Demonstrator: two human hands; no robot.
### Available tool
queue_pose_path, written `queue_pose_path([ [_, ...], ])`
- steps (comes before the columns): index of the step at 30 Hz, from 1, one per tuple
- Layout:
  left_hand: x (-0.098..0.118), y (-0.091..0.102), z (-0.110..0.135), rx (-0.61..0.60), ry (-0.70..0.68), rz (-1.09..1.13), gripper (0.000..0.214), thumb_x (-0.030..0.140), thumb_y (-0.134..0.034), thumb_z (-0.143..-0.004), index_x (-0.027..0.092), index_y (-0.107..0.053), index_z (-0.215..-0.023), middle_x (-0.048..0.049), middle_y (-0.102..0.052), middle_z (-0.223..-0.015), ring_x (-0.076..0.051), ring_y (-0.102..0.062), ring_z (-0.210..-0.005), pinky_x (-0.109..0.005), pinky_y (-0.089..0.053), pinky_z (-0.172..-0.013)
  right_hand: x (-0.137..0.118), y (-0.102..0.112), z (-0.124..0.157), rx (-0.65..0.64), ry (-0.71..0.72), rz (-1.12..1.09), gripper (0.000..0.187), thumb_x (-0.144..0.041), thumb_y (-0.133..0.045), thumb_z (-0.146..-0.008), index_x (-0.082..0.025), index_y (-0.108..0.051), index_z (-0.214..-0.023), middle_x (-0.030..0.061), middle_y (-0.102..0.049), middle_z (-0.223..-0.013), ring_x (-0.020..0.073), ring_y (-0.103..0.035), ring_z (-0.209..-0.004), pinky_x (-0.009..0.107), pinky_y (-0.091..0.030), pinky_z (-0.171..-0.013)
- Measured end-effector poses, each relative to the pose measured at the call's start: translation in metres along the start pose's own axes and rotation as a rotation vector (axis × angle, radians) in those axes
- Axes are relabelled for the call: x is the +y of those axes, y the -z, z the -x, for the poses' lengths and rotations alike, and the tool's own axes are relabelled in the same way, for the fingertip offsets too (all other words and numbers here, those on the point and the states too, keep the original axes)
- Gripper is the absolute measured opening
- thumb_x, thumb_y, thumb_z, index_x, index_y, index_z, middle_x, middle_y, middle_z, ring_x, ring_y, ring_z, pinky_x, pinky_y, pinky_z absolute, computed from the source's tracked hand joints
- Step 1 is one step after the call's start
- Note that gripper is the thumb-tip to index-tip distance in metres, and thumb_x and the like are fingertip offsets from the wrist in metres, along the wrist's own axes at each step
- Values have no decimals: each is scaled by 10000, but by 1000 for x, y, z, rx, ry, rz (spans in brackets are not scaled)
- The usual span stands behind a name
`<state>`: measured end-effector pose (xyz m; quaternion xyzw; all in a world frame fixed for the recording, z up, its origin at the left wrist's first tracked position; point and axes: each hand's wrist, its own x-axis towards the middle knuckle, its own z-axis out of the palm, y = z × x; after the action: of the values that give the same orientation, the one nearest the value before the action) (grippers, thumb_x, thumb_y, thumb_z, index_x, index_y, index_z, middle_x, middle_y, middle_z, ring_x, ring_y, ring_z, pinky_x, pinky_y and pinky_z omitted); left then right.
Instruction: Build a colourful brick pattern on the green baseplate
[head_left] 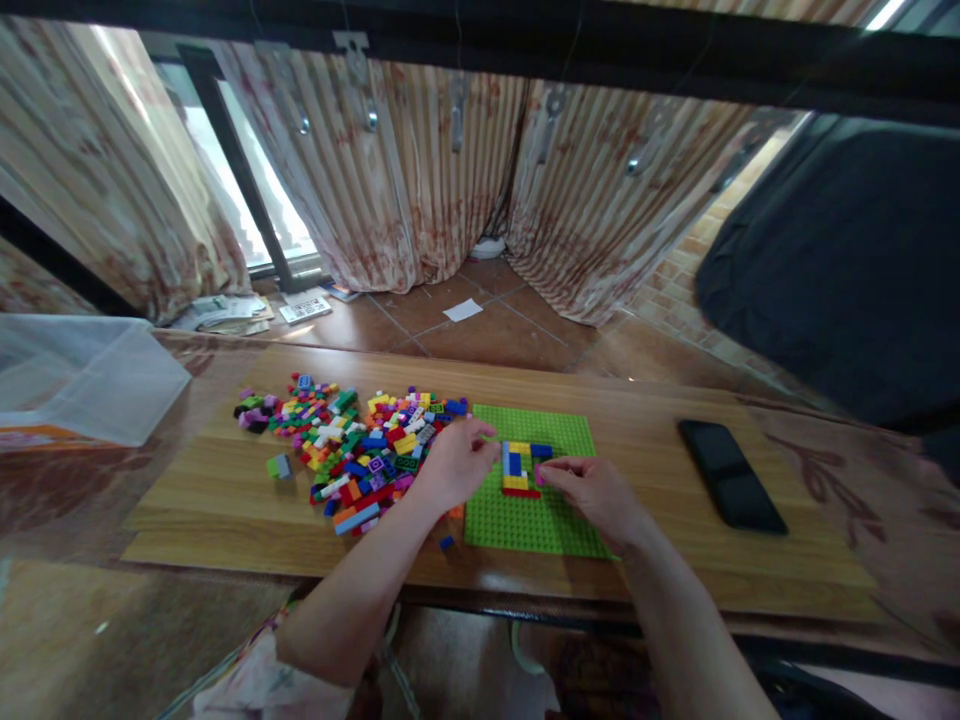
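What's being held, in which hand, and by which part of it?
A small pink brick, pinched in the right hand; too small to tell which part is gripped. The left hand shows nothing held.

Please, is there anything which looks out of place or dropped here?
A white paper lies alone on the tiled floor, perhaps dropped. Also, one small blue brick sits apart from the loose brick pile.

Wood-grain bench (652,430). Mixed brick pile (379,440) on left, green plate (540,527) just beside it, black phone (730,475) farther right. Blue brick (447,543) near front edge.
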<state>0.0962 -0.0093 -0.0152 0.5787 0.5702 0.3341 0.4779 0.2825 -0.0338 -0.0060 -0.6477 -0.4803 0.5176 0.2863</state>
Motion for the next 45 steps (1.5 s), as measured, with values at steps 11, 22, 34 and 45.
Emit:
queue_pose_path([
  [11, 5, -1, 8, -40, -71, -313, 246, 215, -532, -805, 135, -673, -990, -48, -698, -722, -151, -598, -598, -234, -415, -554, 11, -8, -9, 55, 55, 251, 309, -429, -640, -651, -138, -743, -662, 17, -624, -547, 116, -462, -529, 251, -307, -515],
  [22, 3, -6, 12, -28, -102, -433, 252, 210, -545, -797, 159, -657, -1018, -69, -724, -829, -193, -664, -766, -269, -467, -671, 14, -6, -10, 59, 72, 395, 371, -486, -599, -687, -146, -730, -616, -18, -505, -446, 98, -377, -458, 257, -226, -471],
  [34, 6, -10, 19, -78, -133, -566, 264, 193, -545, -781, 188, -619, -1035, -43, -713, -806, -200, -664, -765, -286, -474, -677, 14, -7, -10, 90, 110, 511, 360, -484, -592, -719, -164, -749, -663, 11, -598, -513, 122, -461, -495, 264, -256, -484],
  [45, 1, -13, 19, -66, -149, -586, 297, 186, -526, -793, 186, -612, -1078, -72, -708, -841, -230, -662, -791, -323, -480, -720, 10, -6, -10, 121, 142, 596, 359, -508, -625, -704, -181, -734, -606, 14, -587, -484, 131, -478, -483, 266, -255, -466],
])
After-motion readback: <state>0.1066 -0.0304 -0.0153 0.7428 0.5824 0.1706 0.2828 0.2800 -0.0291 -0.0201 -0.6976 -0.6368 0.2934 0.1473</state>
